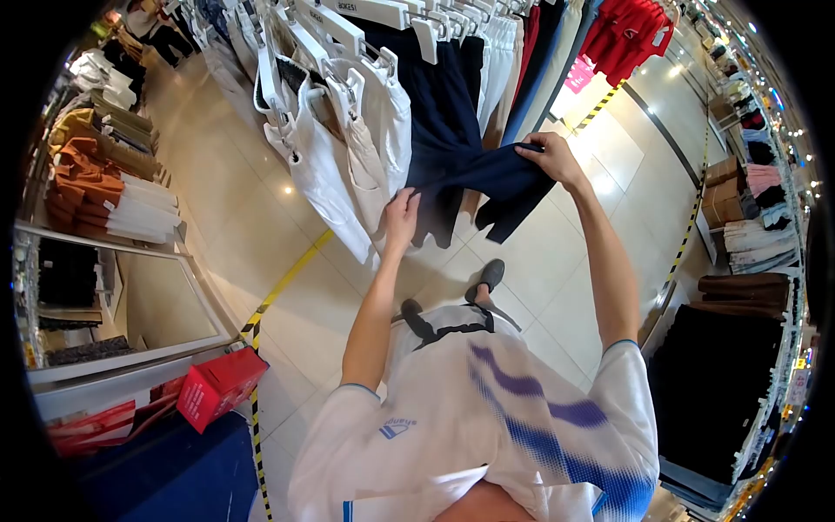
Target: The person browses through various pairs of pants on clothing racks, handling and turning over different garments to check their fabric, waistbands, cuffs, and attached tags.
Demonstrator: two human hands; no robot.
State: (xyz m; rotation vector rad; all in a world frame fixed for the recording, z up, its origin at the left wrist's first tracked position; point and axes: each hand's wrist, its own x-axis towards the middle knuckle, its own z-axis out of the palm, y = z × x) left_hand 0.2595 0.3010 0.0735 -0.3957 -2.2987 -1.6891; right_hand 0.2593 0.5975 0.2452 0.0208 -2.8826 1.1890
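Note:
A pair of navy trousers (448, 130) hangs from the rack, with one leg pulled out toward the right. My right hand (551, 159) pinches that leg near its upper edge, thumb over the dark cloth. Lower on the left, my left hand (402, 214) has its fingers closed on the navy cloth beside the pale trousers. White trousers (322, 187) and beige trousers (364, 157) hang just left of the navy pair. White clip hangers (374, 12) hold the garments at the top.
Red garments (622, 39) hang at the far right end of the rack. Folded clothes line shelves on both sides, including an orange stack (83, 178). A red box (222, 387) and a mirror (170, 296) stand on the left. Yellow-black tape (254, 409) marks the tiled floor.

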